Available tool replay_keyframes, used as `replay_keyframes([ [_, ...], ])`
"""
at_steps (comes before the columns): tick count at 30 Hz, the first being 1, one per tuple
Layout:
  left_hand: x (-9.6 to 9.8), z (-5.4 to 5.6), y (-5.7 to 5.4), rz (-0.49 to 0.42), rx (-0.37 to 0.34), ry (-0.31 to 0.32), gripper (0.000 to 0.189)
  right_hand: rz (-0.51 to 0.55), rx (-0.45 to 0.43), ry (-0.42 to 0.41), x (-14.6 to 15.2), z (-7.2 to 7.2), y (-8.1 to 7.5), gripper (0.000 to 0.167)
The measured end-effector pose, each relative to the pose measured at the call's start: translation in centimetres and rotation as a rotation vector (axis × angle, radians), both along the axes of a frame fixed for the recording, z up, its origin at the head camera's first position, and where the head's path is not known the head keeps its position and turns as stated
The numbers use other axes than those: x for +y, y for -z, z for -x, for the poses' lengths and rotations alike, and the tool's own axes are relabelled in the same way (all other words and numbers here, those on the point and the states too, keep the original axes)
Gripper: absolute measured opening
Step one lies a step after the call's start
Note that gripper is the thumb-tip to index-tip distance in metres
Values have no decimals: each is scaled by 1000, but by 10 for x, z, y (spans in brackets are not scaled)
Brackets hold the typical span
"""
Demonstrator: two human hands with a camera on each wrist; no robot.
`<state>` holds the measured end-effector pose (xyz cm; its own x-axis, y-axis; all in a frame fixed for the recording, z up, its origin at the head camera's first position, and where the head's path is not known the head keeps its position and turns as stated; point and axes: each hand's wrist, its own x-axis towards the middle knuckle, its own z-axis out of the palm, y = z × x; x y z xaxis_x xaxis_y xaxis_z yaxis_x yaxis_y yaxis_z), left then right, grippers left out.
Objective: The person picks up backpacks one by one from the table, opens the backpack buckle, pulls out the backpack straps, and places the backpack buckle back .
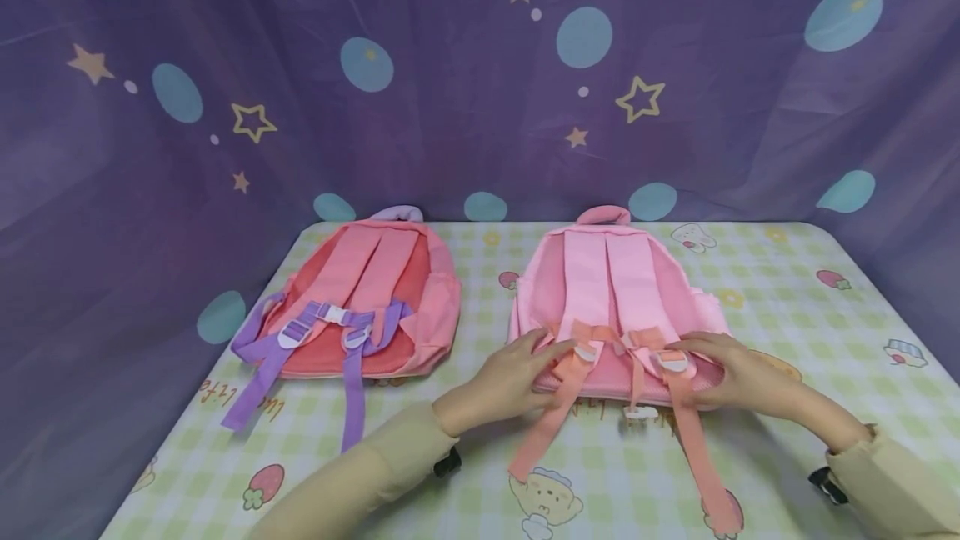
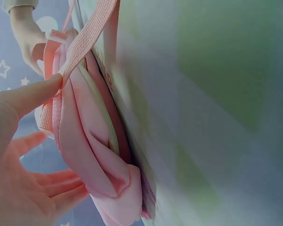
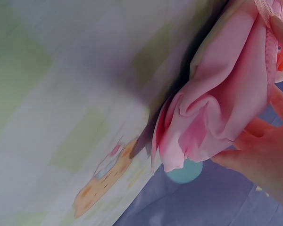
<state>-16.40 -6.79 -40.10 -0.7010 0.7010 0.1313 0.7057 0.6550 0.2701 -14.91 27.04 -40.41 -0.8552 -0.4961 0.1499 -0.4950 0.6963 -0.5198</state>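
A pink backpack (image 1: 600,273) lies on its front in the head view, its shoulder straps facing up and its handle away from me. My left hand (image 1: 513,377) rests at its lower left corner, thumb by the orange webbing strap (image 1: 551,432). In the left wrist view, that thumb (image 2: 42,94) touches the strap's edge while the other fingers spread apart. On the lower right corner lies my right hand (image 1: 738,373), beside the other orange strap (image 1: 697,448). The right wrist view shows its relaxed fingers (image 3: 259,127) along the pink fabric. A white buckle (image 1: 641,412) hangs between both straps.
To the left lies a coral backpack (image 1: 442,315) with purple straps (image 1: 352,398) and a fastened white buckle (image 1: 333,314). Both bags are on a green checked tablecloth (image 1: 442,490). A purple curtain (image 1: 465,140) with stars hangs behind the table and along its sides.
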Motion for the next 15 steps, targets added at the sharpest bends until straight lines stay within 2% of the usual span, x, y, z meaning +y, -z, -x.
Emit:
replay_keyframes([
  [3,8,1,-1,13,0,11,70,-10,11,18,10,1,3,64],
  [9,23,2,-1,63,8,-8,71,25,60,8,28,3,9,62],
  [15,33,6,3,39,64,27,71,9,0,47,41,2,11,64],
])
